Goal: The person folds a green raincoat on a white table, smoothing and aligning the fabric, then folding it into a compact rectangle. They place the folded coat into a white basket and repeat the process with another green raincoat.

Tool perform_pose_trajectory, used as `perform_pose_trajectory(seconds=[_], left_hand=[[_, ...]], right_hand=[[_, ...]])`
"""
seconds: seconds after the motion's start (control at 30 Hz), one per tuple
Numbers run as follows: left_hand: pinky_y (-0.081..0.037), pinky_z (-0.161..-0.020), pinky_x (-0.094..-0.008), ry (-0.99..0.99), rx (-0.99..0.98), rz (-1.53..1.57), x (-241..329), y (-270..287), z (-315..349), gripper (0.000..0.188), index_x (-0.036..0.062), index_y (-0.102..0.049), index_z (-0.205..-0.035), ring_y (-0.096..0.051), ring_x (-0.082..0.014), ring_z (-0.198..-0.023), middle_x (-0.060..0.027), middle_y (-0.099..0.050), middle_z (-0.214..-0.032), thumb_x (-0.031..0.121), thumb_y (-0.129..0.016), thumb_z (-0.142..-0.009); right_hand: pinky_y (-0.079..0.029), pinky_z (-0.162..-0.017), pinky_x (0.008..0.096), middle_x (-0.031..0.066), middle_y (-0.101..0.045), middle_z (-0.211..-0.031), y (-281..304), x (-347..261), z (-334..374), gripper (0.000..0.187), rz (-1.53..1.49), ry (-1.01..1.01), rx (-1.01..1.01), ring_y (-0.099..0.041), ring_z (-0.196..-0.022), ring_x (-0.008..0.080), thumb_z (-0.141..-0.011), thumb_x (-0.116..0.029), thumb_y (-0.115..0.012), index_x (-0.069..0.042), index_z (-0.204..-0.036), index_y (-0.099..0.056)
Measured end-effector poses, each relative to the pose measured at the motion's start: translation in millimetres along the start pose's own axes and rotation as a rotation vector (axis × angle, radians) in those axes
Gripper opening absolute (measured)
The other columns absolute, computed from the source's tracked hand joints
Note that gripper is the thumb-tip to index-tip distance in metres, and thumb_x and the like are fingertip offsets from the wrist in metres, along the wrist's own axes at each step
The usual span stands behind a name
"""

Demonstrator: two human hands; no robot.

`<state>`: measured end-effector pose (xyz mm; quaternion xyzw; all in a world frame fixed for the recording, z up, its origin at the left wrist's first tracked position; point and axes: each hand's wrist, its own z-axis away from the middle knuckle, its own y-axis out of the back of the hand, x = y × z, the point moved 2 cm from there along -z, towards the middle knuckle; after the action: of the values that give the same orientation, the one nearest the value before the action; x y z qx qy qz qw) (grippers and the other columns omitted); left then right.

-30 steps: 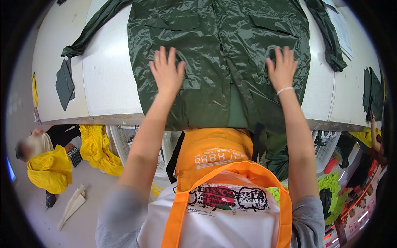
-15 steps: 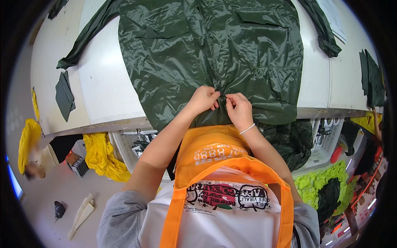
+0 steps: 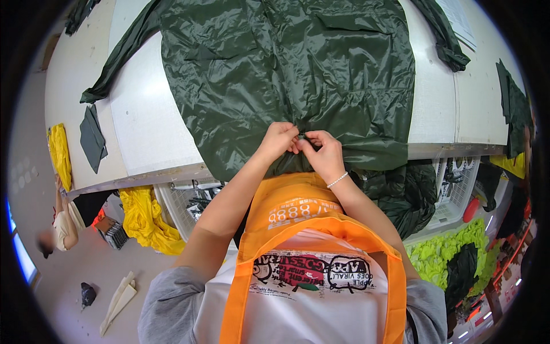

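A shiny dark green jacket (image 3: pixel 355 86) is spread on the white table (image 3: pixel 152 114), its sleeves reaching out to both sides. Down its middle runs the front closure, and the lower hem hangs over the near edge. At the closure's lower part my left hand (image 3: pixel 279 140) pinches the cloth. Close against it, my right hand (image 3: pixel 324 156) is closed too, thumb and forefinger gripping the jacket front. Bunched fabric and my fingers hide exactly what lies between the fingertips.
White baskets (image 3: pixel 172 206) hold small packets under the table edge. Yellow cloth (image 3: pixel 148 221) hangs at the left; dark green fabric (image 3: pixel 409 198) and lime cloth (image 3: pixel 444 255) lie right. Flat green pieces (image 3: pixel 93 137) rest on the table's left. Another person (image 3: pixel 66 226) stands far left.
My right hand has moved slightly left, so both hands' fingertips now meet at the closure. At far left, the other person's yellow cloth has shifted up onto the table edge.
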<state>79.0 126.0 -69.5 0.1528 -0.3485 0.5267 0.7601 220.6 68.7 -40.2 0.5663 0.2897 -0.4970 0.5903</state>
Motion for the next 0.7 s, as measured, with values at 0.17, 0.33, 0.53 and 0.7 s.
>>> perform_pose_trajectory(seconds=[0.17,0.33,0.53,0.7], left_hand=[[-0.048,-0.053,-0.0347,-0.329,0.097,-0.338,-11,6,10,0.034,-0.001,-0.059,-0.072,-0.063,-0.0232,-0.056,-0.0087,-0.061,-0.06,0.025,-0.049,-0.092],[-0.044,-0.063,-0.0406,-0.759,0.55,-0.915,66,12,24,0.014,0.0076,-0.058,-0.073,-0.06,-0.0296,-0.072,-0.0094,-0.062,-0.078,0.017,-0.063,-0.082],[-0.016,-0.11,-0.0554,-0.535,0.505,-1.364,79,-11,-27,0.063,0.0164,-0.034,-0.143,-0.021,-0.0351,-0.137,-0.0071,-0.023,-0.152,0.036,-0.056,-0.088],[-0.014,-0.11,-0.0546,-0.459,0.547,-1.4,43,-16,-13,0.065,0.0157,-0.032,-0.143,-0.019,-0.0357,-0.138,-0.0074,-0.021,-0.152,0.036,-0.056,-0.086]], right_hand=[[-0.051,-0.066,0.0381,0.0156,-0.064,-0.08,-6,15,-10,0.019,0.092,-0.024,-0.107,-0.063,-0.071,0.0316,-0.07,-0.013,-0.073,-0.002,-0.082,-0.064],[-0.049,-0.068,0.0424,0.0164,-0.063,-0.078,4,6,-15,0.015,0.041,-0.081,-0.192,-0.062,-0.076,0.0349,-0.07,-0.012,-0.071,-0.002,-0.077,-0.062],[-0.05,-0.071,0.0415,0.0142,-0.065,-0.078,68,-18,-73,0.027,0.209,0.028,-0.563,-0.062,-0.076,0.0335,-0.081,-0.032,-0.065,-0.006,-0.074,-0.068],[-0.037,-0.099,0.042,0.0168,-0.058,-0.112,316,40,-256,0.038,0.757,0.527,0.63,-0.048,-0.115,0.0319,-0.074,-0.011,-0.071,-0.006,-0.111,-0.06]])
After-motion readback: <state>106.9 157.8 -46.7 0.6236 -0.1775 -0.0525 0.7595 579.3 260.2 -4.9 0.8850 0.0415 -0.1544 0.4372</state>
